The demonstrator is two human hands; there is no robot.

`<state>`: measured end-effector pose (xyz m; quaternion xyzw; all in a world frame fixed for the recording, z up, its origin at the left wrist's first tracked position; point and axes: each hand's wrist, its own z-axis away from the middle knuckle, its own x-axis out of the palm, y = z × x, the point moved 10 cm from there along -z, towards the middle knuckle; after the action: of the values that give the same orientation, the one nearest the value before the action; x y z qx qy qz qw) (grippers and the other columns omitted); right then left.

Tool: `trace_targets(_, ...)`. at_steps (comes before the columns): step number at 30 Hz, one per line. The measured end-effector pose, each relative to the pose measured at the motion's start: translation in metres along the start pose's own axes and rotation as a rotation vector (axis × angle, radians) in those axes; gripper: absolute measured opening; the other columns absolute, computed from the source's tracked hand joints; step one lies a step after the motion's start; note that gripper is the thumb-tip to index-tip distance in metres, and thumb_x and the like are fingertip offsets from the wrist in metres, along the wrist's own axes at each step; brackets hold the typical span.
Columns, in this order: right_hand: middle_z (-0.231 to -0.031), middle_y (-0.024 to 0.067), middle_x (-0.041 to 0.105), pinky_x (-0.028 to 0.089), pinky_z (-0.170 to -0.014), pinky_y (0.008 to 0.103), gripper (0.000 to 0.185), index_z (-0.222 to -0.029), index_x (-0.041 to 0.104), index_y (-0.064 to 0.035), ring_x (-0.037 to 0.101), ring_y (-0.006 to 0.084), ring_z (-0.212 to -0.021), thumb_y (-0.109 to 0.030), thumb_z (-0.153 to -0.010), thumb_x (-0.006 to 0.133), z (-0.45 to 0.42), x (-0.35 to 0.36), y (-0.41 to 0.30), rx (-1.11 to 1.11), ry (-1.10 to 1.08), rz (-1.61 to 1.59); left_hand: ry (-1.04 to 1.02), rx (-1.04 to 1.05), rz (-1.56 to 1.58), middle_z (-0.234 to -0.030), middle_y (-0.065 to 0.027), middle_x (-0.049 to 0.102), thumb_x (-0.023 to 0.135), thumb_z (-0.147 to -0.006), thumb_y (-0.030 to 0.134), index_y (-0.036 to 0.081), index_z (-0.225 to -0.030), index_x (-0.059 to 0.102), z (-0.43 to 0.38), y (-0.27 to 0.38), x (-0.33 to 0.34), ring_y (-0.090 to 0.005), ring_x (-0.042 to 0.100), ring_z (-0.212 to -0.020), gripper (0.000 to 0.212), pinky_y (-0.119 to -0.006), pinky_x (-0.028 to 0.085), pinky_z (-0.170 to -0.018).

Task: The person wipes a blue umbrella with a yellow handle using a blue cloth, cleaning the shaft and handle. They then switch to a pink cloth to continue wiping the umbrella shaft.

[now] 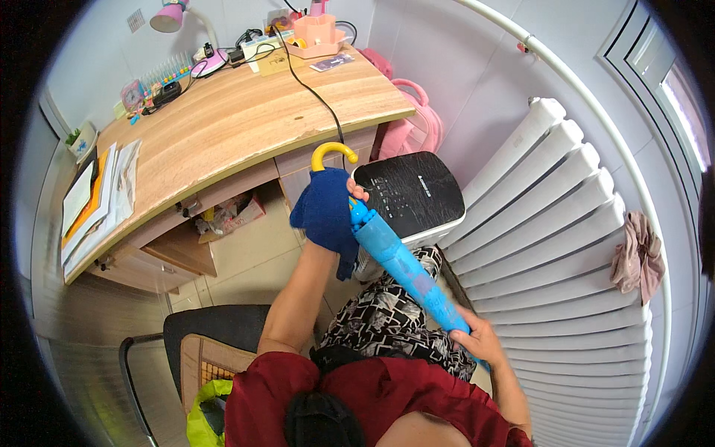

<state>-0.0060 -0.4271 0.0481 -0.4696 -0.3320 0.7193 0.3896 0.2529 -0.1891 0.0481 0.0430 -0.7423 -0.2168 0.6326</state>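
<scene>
A blue folded umbrella (pixel 410 274) with a yellow hooked handle (pixel 333 148) slants across in front of me, its handle towards the desk. My left hand (pixel 359 191) grips it just below the hook. A dark blue cloth (pixel 328 207) covers most of that hand, so only some fingertips show. How the cloth is held is hidden. At the lower end, my right hand (pixel 479 337) is wrapped around the umbrella, near the radiator.
A wooden desk (pixel 234 117) carries papers (pixel 103 195), a pink lamp (pixel 167 18) and cables. Beyond the umbrella stands a black-topped appliance (pixel 410 193), with a pink backpack (pixel 419 125) behind. A white radiator (pixel 542 234) lines the right; a chair (pixel 223 329) stands at left.
</scene>
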Motion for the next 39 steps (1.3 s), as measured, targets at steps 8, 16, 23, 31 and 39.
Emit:
trace_targets(8,-0.079,0.0093,0.059,0.048,-0.054,0.0294,0.051,-0.12,0.049,-0.0062,0.058,0.0161,-0.065,-0.033,-0.08,0.065,0.01,0.022,0.019,0.11,-0.118,-0.254,-0.123,-0.1,0.089,-0.061,0.0001,0.043,0.036,-0.093,0.036,0.013,-0.067,0.042,-0.007,0.009,0.023,-0.0173,0.048,-0.061,0.035,-0.032,0.047,-0.07)
trace_targets(16,-0.083,0.0101,0.06,0.048,-0.057,0.0293,0.057,-0.122,0.048,-0.0063,0.058,0.02,-0.062,-0.038,-0.079,0.066,0.006,-0.008,0.006,0.043,-0.017,0.066,0.015,0.014,-0.004,-0.06,0.0029,0.044,0.039,-0.092,0.026,0.014,-0.066,0.043,0.01,0.008,-0.001,-0.0117,0.043,-0.053,0.029,-0.03,0.042,-0.065)
trace_targets(23,-0.081,0.0128,0.061,0.05,-0.056,0.0303,0.055,-0.118,0.049,-0.0047,0.061,0.0192,-0.066,-0.039,-0.079,0.066,0.024,0.036,0.03,0.279,-0.334,-0.658,-0.284,-0.128,0.127,-0.059,0.0038,0.04,0.032,-0.094,0.03,0.015,-0.063,0.04,0.01,0.0,0.037,-0.01,0.038,-0.052,0.035,-0.026,0.038,-0.068)
trace_targets(31,-0.081,0.0071,0.059,0.048,-0.058,0.0287,0.058,-0.118,0.049,-0.0033,0.058,0.0118,-0.066,-0.021,-0.07,0.076,0.016,0.036,0.017,0.209,-0.334,-0.19,-0.315,-0.016,0.246,-0.06,0.0035,0.039,0.035,-0.092,0.027,0.015,-0.065,0.041,0.015,0.016,0.054,-0.0101,0.038,-0.053,0.031,-0.025,0.036,-0.068)
trace_targets(39,-0.069,0.0104,0.057,0.046,-0.056,0.0334,0.055,-0.116,0.049,-0.0055,0.057,0.02,-0.061,-0.018,-0.069,0.075,0.004,0.015,-0.022,-0.212,0.058,0.289,-0.357,-0.01,0.167,-0.064,0.0015,0.041,0.035,-0.092,0.027,0.012,-0.071,0.043,0.008,0.015,0.063,-0.0122,0.041,-0.059,0.026,-0.029,0.039,-0.073)
